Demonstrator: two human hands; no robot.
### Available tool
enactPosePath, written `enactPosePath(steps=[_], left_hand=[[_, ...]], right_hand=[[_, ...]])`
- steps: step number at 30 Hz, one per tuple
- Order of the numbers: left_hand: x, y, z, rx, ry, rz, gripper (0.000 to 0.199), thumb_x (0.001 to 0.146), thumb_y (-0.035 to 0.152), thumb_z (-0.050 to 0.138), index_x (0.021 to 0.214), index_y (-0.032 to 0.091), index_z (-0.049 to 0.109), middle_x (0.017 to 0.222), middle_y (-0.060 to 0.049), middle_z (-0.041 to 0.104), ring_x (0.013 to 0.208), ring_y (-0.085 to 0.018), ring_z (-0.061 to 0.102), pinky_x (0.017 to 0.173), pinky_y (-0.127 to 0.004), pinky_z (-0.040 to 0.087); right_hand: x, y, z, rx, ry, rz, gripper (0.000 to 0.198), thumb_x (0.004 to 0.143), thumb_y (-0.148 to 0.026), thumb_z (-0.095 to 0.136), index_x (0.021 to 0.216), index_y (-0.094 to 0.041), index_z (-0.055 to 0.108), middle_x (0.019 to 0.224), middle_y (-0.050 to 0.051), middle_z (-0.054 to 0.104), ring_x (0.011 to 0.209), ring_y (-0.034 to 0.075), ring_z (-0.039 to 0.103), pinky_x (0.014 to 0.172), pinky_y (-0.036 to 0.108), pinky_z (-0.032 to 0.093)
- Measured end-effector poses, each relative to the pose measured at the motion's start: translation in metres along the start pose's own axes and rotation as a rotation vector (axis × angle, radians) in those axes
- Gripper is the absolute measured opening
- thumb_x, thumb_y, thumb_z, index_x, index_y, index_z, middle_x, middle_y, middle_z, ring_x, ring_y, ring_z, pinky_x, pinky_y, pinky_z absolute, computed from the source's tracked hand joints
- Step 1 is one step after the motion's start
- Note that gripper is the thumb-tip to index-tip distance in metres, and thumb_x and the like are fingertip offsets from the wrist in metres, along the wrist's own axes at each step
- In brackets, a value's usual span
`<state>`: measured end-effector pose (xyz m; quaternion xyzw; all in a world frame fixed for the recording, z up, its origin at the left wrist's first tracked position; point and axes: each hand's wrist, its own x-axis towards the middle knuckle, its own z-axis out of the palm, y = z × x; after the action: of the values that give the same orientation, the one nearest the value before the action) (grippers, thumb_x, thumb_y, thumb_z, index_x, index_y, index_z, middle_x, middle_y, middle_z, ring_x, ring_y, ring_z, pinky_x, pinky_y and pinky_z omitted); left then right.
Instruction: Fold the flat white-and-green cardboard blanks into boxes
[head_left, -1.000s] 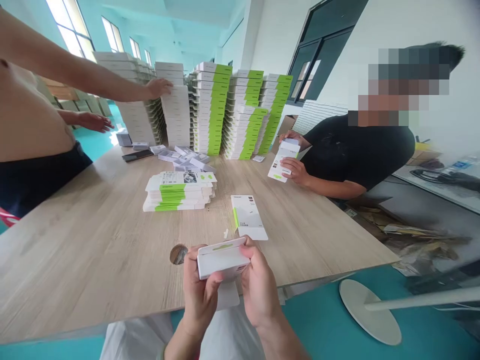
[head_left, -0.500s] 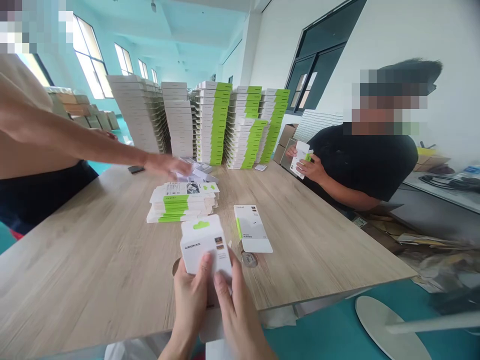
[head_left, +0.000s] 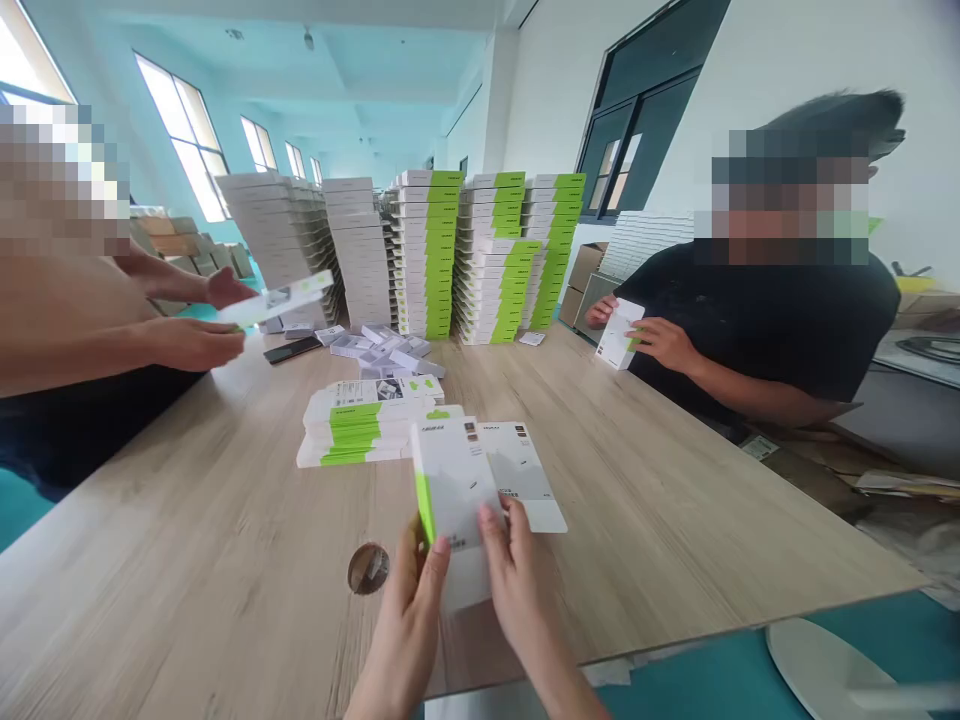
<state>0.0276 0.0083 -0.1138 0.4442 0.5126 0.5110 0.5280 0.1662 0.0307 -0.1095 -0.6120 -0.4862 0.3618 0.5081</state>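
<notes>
Between my two hands is a white and green cardboard packaging box [head_left: 454,475], its printed front toward me and its green side at the left. My left hand [head_left: 416,590] grips the lower left edge, thumb in front. On the lower right edge, my right hand [head_left: 514,560] pinches it the same way. Just behind it to the right, another flat white box [head_left: 521,460] lies on the table, partly covered by the held one. A pile of flat white and green boxes [head_left: 356,425] lies beyond my left hand.
The wooden table [head_left: 225,560] has a round hole [head_left: 368,568] left of my hands. Tall stacks of boxes [head_left: 427,255] line the back, with small boxes [head_left: 382,347] and a phone [head_left: 292,349] before them. Co-workers at left and right each hold a box.
My hands have turned the box so its green side shows, and moved slightly right, over the flat box's edge. The left co-worker has drawn back from the pile, now holding a flat box.
</notes>
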Motion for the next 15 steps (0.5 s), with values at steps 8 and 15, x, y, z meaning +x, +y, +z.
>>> enactPosePath(steps=[8,15], left_hand=[[0.118,0.030,-0.053,0.923,0.210,0.496,0.044,0.098,0.031,0.047,0.136,0.012,0.060,0.153,-0.025,0.054,0.151,-0.038,0.039,0.120,-0.060,0.034],[0.189,0.068,-0.104,1.129,0.167,0.570,0.031,0.091,0.028,0.054,0.113,0.025,0.076,0.132,-0.014,0.075,0.133,-0.036,0.061,0.119,-0.062,0.032]], right_hand=[[0.076,0.018,-0.030,-0.232,0.131,-0.017,0.057,0.089,-0.067,0.034,0.106,-0.020,0.063,0.100,0.018,0.077,0.090,0.033,0.075,0.076,0.043,0.058],[0.091,0.042,-0.039,-0.317,0.438,-0.192,0.060,0.093,-0.062,0.041,0.122,-0.016,0.066,0.154,0.027,0.046,0.142,0.044,0.040,0.110,0.066,0.034]])
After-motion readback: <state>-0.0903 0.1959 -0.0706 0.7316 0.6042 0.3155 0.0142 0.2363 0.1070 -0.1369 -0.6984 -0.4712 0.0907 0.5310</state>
